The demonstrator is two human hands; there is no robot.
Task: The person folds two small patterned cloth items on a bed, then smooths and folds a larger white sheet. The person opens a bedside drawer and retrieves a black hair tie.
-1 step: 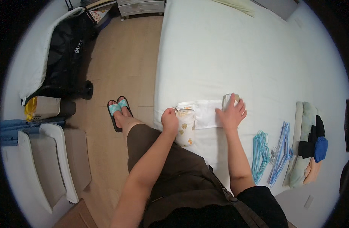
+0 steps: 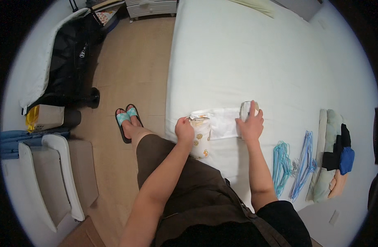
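Right fingers (image 2: pixel 252 109), drawn slightly together, spread over the cloth's (image 2: pixel 224 123) right end; left fingers (image 2: pixel 186 120) pinch its left edge.

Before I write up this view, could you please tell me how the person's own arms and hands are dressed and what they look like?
The left hand and right hand are gloveless, and both forearms are bare, with no watch or bracelet visible. A short black sleeve covers the right upper arm; the left sleeve cannot be made out.
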